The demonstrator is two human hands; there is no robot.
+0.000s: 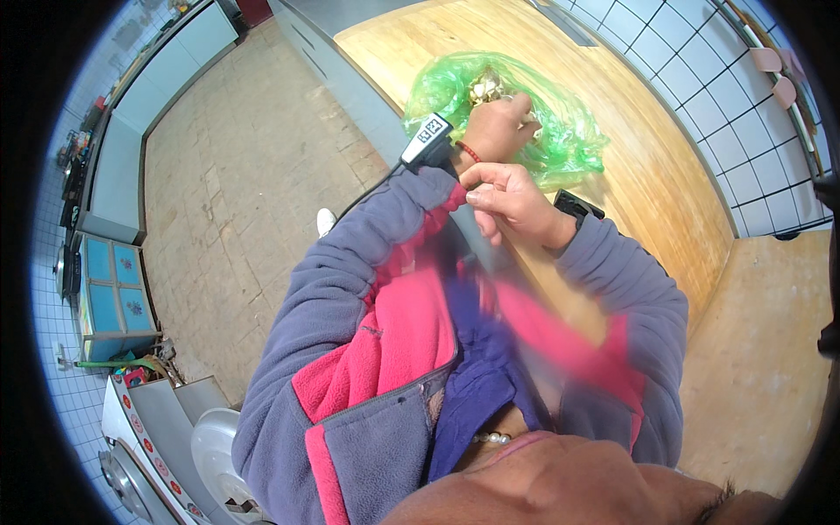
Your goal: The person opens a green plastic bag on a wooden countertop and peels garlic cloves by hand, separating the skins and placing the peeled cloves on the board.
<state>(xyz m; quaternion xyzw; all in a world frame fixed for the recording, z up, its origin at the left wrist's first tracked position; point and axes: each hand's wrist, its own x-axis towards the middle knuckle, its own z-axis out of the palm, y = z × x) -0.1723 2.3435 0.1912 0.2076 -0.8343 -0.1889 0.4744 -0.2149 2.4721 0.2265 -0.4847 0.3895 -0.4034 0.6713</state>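
Note:
My left hand [499, 127] lies over a crumpled green plastic bag [573, 140] on the wooden counter. Its fingers are curled, and what they hold, if anything, is hidden. Pale garlic bulbs [486, 86] show in the bag just beyond the knuckles. A red beaded bracelet [468, 152] and a black strap with a white tag [427, 140] sit at my left wrist. Closer to my body, my right hand [516, 206] pinches the pink cuff [457, 196] of my left sleeve between thumb and fingers. A black device [577, 206] is strapped on the right wrist.
The wooden counter [674, 184] runs along a white tiled wall [700, 96] at the right. Tiled floor [236, 149] stretches to the left, with cabinets [118, 175] beyond it. A white round-backed seat [214, 446] stands at lower left. A cable runs from the left wrist tag.

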